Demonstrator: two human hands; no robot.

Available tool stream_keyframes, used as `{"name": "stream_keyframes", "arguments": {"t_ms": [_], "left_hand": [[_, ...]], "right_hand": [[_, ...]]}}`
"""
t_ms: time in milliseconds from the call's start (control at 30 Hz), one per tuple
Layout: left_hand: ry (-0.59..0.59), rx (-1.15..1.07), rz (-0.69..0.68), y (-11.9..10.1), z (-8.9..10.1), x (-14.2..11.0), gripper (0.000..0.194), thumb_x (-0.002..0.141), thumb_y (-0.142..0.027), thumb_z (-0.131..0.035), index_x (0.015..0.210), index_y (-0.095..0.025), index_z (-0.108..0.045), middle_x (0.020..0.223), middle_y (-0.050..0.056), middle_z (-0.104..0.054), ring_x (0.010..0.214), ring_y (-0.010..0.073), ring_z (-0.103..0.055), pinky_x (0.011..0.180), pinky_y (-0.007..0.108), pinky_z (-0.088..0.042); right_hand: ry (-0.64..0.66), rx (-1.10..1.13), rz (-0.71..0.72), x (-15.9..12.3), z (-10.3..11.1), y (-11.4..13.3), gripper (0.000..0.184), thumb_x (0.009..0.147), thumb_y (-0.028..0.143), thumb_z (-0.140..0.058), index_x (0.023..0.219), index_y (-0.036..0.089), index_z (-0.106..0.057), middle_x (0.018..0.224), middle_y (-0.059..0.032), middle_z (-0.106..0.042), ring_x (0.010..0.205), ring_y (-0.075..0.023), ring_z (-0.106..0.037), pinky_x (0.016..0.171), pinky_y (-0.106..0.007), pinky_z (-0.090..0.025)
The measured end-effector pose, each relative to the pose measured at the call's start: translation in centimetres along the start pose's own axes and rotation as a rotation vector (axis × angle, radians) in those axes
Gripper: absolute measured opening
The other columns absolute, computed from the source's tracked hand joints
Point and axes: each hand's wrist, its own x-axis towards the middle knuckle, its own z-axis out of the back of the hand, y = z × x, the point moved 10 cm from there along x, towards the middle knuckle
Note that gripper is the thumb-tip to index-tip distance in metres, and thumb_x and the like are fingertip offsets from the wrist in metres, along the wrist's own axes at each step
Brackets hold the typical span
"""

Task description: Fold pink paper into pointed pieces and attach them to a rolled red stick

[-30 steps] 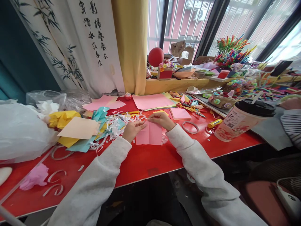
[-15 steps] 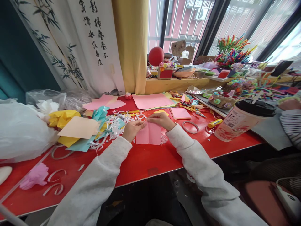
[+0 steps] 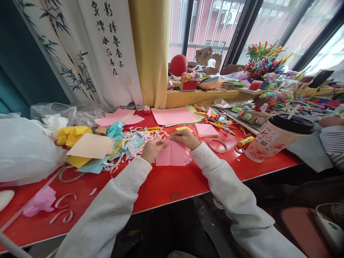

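Observation:
A pink sheet of paper [image 3: 171, 157] with a crease down its middle is in front of me at the near side of the red table. At its upper left, my left hand [image 3: 154, 148] pinches with thumb and forefinger at the paper's edge. My right hand [image 3: 185, 138] reaches over the upper right, its fingertips pressed together at the top edge, close to the left fingertips. The fingers hide much of that edge. A stack of small pink square sheets [image 3: 206, 129] lies just beyond my right hand. White paper shreds [image 3: 134, 143] are heaped beyond my left hand.
A lidded drink cup [image 3: 274, 139] stands at the right, near a yellow glue stick [image 3: 245, 141] and a tape ring [image 3: 217, 145]. Scissors [image 3: 224, 126] lie behind. Coloured paper [image 3: 91, 145] and a white plastic bag [image 3: 29, 150] are on the left. Another person's striped sleeve [image 3: 333, 145] shows far right.
The crease in the pink paper looks a little flatter and the sheet slightly wider. Both hands have stayed almost in place, fingertips still pinched at its top.

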Motion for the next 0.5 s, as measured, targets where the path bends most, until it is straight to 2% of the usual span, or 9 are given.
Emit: {"name": "stream_keyframes", "arguments": {"t_ms": [100,300,433,500], "left_hand": [[0.024,-0.025,0.02,0.07,-0.31,-0.14,0.033,0.061,-0.044,-0.068,0.074,-0.014,-0.06,0.07,0.001,-0.061,0.064,0.0121,-0.053,0.059,0.023,-0.039],[-0.024,0.14,-0.03,-0.49,0.08,-0.23,0.037,0.065,-0.049,-0.063,0.062,-0.015,-0.051,0.056,-0.004,-0.045,0.053,0.0077,-0.037,0.052,0.022,-0.028],[0.015,0.132,-0.019,-0.36,-0.36,-0.11,0.041,0.066,-0.055,-0.06,0.064,-0.015,-0.048,0.057,-0.005,-0.042,0.054,0.008,-0.035,0.052,0.023,-0.027],[0.006,0.205,-0.008,-0.36,-0.26,-0.16,0.042,0.067,-0.056,-0.057,0.063,-0.016,-0.047,0.056,-0.005,-0.042,0.054,0.0086,-0.035,0.052,0.023,-0.026]], "right_hand": [[0.021,-0.008,-0.007,-0.03,-0.23,-0.1,0.023,0.067,0.036,-0.065,0.075,0.015,-0.07,0.078,-0.0034,-0.07,0.074,-0.0155,-0.061,0.072,-0.027,-0.044],[0.039,-0.023,-0.007,-0.06,-0.58,-0.17,0.023,0.068,0.034,-0.064,0.077,0.013,-0.07,0.08,-0.0046,-0.07,0.077,-0.0165,-0.062,0.074,-0.027,-0.045],[0.015,-0.019,-0.006,-0.07,-0.41,-0.14,0.025,0.068,0.034,-0.065,0.079,0.013,-0.071,0.082,-0.0061,-0.07,0.079,-0.0176,-0.063,0.075,-0.028,-0.045],[0.018,-0.009,-0.005,-0.07,-0.42,-0.08,0.024,0.067,0.033,-0.065,0.078,0.013,-0.071,0.083,-0.0061,-0.07,0.079,-0.0177,-0.063,0.076,-0.029,-0.046]]}}
